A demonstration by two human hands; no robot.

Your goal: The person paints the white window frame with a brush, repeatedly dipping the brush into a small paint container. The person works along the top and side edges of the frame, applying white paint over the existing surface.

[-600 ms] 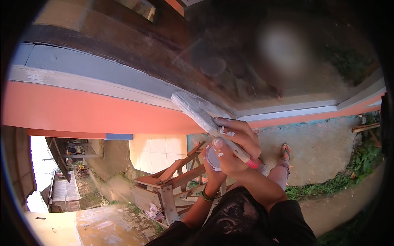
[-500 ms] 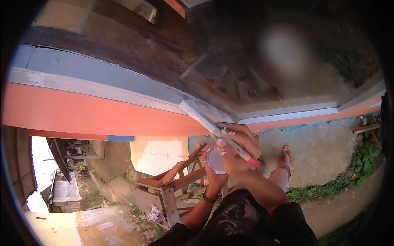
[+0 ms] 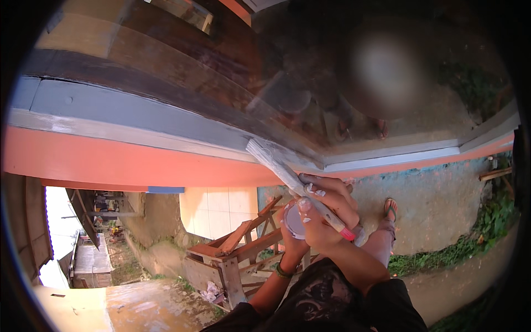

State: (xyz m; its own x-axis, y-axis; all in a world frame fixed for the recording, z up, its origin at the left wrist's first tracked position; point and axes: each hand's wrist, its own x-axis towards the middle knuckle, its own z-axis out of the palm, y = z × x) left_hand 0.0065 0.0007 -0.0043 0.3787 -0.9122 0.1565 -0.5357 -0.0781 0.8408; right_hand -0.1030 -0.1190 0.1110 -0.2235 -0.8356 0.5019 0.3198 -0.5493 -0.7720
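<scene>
My right hand [image 3: 326,207] is closed round the pale wooden handle of a paintbrush [image 3: 282,172], whose end is red. Spots of white-grey paint mark its fingers and thumb. The brush points up and left, its pale bristles over the lower edge of a grey-painted window frame [image 3: 133,110]; whether they touch is hard to tell. Just below the brush, my left hand [image 3: 293,246] grips a small round container [image 3: 295,222] with a light grey top or contents. My right thumb partly covers that container. A bracelet circles my left wrist.
Dark reflecting window glass [image 3: 310,83] rises beyond the frame. Under the frame runs an orange wall [image 3: 127,157]. A wooden structure [image 3: 229,260] stands left of my legs, near pale tiles [image 3: 218,207]. My sandalled foot [image 3: 390,209] is on concrete, with green plants [image 3: 437,254] beside it.
Both hands, with the brush and container, have shifted slightly right and toward me. The whole view has also moved a little. Both grips are unchanged.
</scene>
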